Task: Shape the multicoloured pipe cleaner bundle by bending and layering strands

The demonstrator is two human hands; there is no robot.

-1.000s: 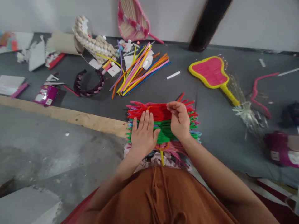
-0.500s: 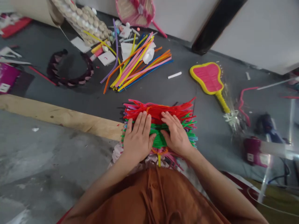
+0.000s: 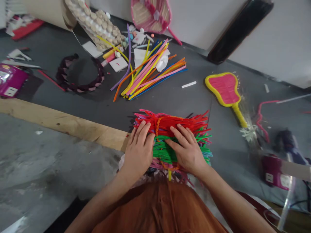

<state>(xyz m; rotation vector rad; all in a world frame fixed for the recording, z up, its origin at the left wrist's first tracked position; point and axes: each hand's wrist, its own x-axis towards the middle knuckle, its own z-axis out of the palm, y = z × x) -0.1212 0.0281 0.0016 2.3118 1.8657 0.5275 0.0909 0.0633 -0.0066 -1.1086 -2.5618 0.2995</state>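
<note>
A woven mat of pipe cleaners (image 3: 181, 123), red at the far end, green in the middle and pink near me, lies on the grey floor in front of my lap. My left hand (image 3: 138, 150) rests flat on its left side, fingers stretched toward the red rows. My right hand (image 3: 187, 149) lies flat on its right side, fingers spread over the green and red rows. An orange strand (image 3: 157, 126) runs upright between the two hands. Neither hand grips anything.
A loose bundle of coloured pipe cleaners (image 3: 150, 69) lies beyond the mat. Further off are a pink and yellow paddle (image 3: 224, 89), a dark braided headband (image 3: 80, 76), a wooden plank (image 3: 60, 121) at left, a purple glue gun (image 3: 274, 170) at right and a pink fan (image 3: 152, 14) against the wall.
My right hand went from pinching at the red rows to lying flat on the mat. My left hand stayed pressed on the mat. The view shifted slightly.
</note>
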